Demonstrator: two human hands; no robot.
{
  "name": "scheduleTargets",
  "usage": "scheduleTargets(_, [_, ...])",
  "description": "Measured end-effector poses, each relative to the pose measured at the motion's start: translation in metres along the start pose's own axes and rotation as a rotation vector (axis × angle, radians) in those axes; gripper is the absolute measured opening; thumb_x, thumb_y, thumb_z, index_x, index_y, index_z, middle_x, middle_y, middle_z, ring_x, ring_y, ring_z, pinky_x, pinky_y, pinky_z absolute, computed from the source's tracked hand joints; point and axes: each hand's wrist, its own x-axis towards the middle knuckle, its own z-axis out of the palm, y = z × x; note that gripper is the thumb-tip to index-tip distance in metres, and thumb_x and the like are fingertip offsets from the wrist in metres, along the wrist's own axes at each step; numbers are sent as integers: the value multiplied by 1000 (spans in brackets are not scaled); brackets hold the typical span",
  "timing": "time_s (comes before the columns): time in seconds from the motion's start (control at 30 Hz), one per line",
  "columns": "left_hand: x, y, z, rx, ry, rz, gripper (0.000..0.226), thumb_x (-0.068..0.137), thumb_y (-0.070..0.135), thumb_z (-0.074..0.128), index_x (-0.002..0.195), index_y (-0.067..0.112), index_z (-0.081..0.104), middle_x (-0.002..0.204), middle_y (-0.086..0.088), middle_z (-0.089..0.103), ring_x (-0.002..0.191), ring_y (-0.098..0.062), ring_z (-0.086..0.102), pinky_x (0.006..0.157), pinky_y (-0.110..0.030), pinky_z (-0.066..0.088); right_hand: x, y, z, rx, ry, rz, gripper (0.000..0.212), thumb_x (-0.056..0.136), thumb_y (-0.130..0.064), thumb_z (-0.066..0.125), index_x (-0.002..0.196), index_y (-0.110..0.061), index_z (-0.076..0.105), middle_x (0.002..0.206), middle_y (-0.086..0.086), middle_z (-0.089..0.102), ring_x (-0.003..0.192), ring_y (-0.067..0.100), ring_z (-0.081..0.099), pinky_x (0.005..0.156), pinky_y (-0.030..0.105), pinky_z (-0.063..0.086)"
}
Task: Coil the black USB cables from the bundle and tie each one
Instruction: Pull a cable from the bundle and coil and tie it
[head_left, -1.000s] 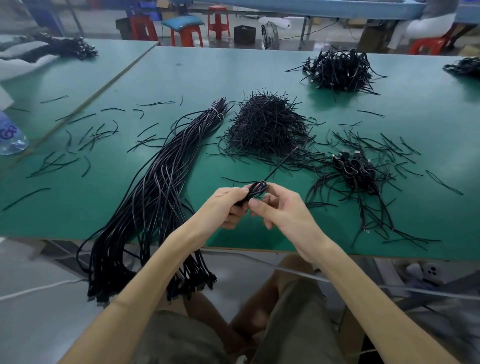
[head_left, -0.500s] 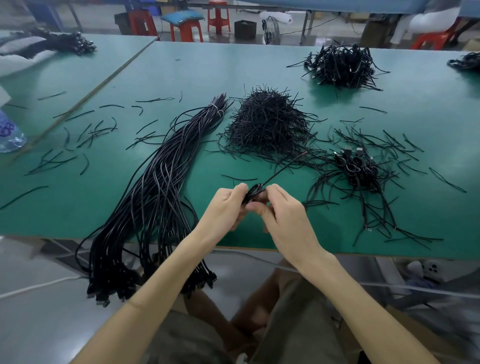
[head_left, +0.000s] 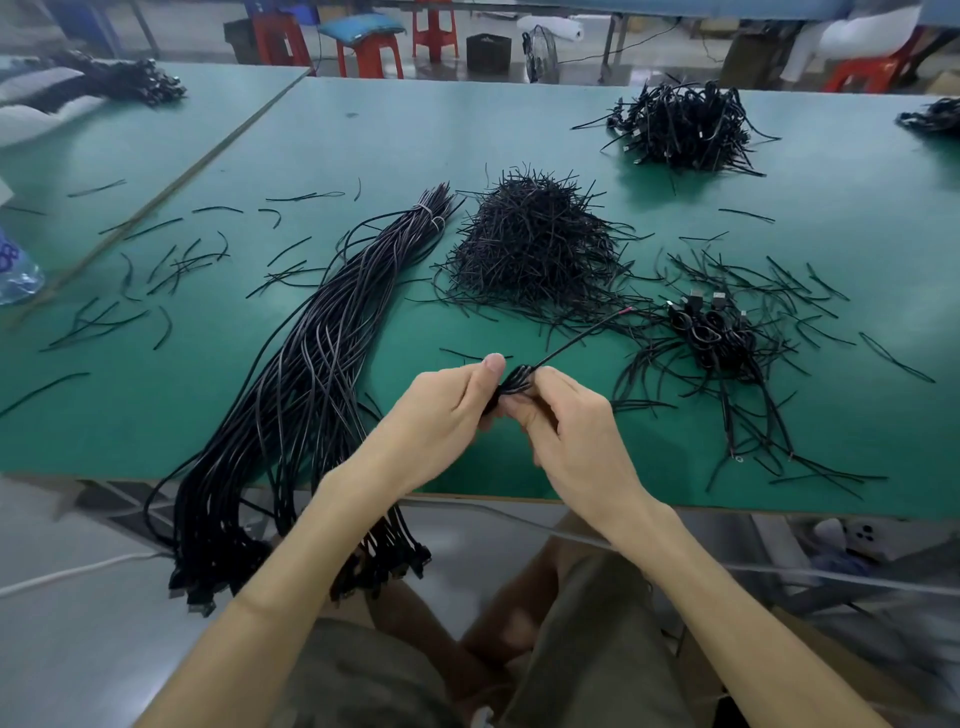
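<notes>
1. Head view, centre of frame: the left hand (head_left: 441, 410) and right hand (head_left: 566, 431) both pinch one small coiled cable (head_left: 511, 387) at their fingertips, over the near part of the table (head_left: 415, 130). Its loose end sticks out to the upper right.
2. Done, by the look of it: a few coils (head_left: 711, 332) lie right of centre, and a bigger heap (head_left: 680, 127) sits at upper right.
3. Left to do: I cannot tell whether the held coil is tied. The thick bundle (head_left: 311, 374) at left hangs over the table edge and likely holds many more. Spare ties (head_left: 535, 244) are piled mid-frame.

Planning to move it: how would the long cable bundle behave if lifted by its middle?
Probably floppy: the cable bundle drapes over the table edge. Likely splays, since only its far end looks tied. The hanging connector ends may pull it floorward.
</notes>
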Motion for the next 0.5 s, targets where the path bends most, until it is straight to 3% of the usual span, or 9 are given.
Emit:
scheduleTargets(0.1, [1,3,-8,-107,-90,87,47,105,44,36,95,11,68,79,10,71,72,-11,69,66,-16,48,4,-1,-2,65,3,37,19,101,-15,61,83,-8,62,64,-19,53,59,4,55,62,16,40])
scheduleTargets(0.2, [-1,6,-13,-268,-115,101,30,108,22,41,115,7,66,87,-3,70,70,-19,73,60,-17,50,7,-3,-4,109,-9,53,20,101,-17,61,81,-12,61,63,-18,58,53,10,56,58,19,42])
scheduleTargets(0.33, [-3,9,-19,-409,-133,-10,29,108,21,45,118,2,64,81,-15,67,68,-39,75,62,-47,61,9,-2,-1,154,-2,88,25,101,-21,62,78,-13,57,56,-8,56,42,15,51,51,27,44])
scheduleTargets(0.5, [-4,10,-27,-487,-139,-33,24,108,13,45,127,6,59,79,-19,71,67,-41,74,64,-39,61,9,0,1,251,-2,146,27,102,-28,60,76,-21,57,54,8,57,41,19,51,50,28,43])
